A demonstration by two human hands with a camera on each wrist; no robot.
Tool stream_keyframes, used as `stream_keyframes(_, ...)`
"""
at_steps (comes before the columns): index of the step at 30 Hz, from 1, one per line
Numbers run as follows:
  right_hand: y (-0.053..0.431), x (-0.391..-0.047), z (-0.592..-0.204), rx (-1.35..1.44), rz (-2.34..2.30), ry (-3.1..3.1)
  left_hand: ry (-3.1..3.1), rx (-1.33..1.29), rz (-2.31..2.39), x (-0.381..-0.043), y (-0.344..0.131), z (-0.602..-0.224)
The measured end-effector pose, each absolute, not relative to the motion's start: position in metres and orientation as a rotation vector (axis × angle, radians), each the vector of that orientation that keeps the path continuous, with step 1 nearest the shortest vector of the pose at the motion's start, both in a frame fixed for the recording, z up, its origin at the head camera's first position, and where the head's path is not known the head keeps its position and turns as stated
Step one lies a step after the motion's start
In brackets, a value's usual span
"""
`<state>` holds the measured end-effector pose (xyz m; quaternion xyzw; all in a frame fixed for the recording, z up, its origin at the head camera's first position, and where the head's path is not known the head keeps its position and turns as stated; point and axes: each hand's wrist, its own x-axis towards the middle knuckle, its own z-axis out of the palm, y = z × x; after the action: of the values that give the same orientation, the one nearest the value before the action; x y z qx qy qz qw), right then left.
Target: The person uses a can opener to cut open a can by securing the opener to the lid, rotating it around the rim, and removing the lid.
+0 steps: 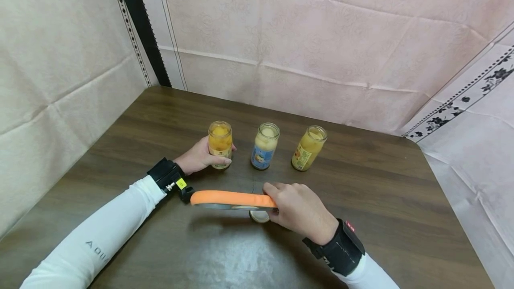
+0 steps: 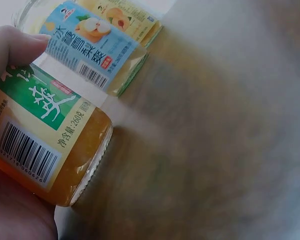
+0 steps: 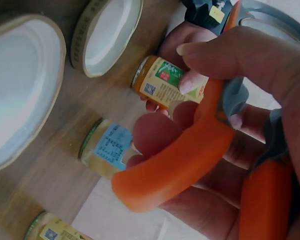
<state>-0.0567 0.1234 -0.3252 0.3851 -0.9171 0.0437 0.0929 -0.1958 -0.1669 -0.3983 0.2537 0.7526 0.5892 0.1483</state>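
My left hand [image 1: 196, 157] grips a glass jar [image 1: 220, 134] of orange fruit by its label, upright at the table's left. Held in my right hand [image 1: 303, 208] is a jar opener [image 1: 233, 197] with orange handles and grey inner parts, above the table in front of the jars. Its two handles [image 3: 175, 155] lie against my palm and fingers in the right wrist view. Beneath it a pale metal lid [image 1: 259, 216] shows partly. Two upturned lids, one nearer [image 3: 20, 95] and one farther [image 3: 112, 35], are in the right wrist view. The gripped jar has no lid on.
A lidless blue-labelled jar [image 1: 264, 148] stands right of the gripped one. Farther right is a lidless yellow-labelled jar [image 1: 308, 150]. All are on a dark wooden table [image 1: 381, 191], with pale cloth walls [image 1: 321, 35] behind and at both sides.
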Motion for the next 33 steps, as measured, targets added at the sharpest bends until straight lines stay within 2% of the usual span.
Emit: stream_keyframes(33,0.118,-0.049,-0.329,0.986,0.591,-2.951,2.221,0.629,1.719,-0.222,-0.165,-0.399)
